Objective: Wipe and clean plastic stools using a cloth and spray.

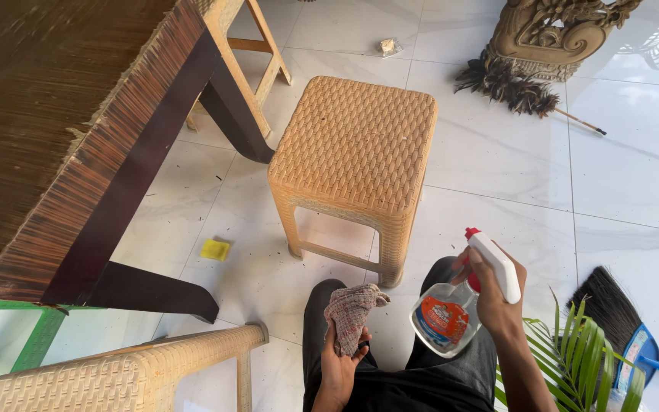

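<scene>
Right hand [497, 294] closed around the neck of a clear spray bottle [459, 301], white trigger head with red tip uppermost, forefinger near the trigger; bottle body hangs down and left of the fist, long axis tilted, nozzle aimed up-left. Left hand [341, 358] closed on a bunched reddish checked cloth [352, 309], cloth standing up out of the fist. Both hands low over dark-trousered knees, person seated. Directly ahead of both hands, across a short strip of bare tile: tan woven-pattern plastic stool [356, 152], upright, square top facing up, its near-right leg closest to the bottle. Nozzle line runs roughly toward that leg; the right hand is the nearer of the two to it. Left of the stool: dark wooden table [78, 168] with fringed mat edge, its slanted leg just beside the stool's far-left corner. Small yellow scrap [215, 249] on tile between the table foot and the stool. Near left: a second woven stool [116, 374], tipped. Right: broom [608, 305], green palm fronds [581, 351], feather duster [509, 88] further off. Open white tile floor [619, 175] right of the stool.
</scene>
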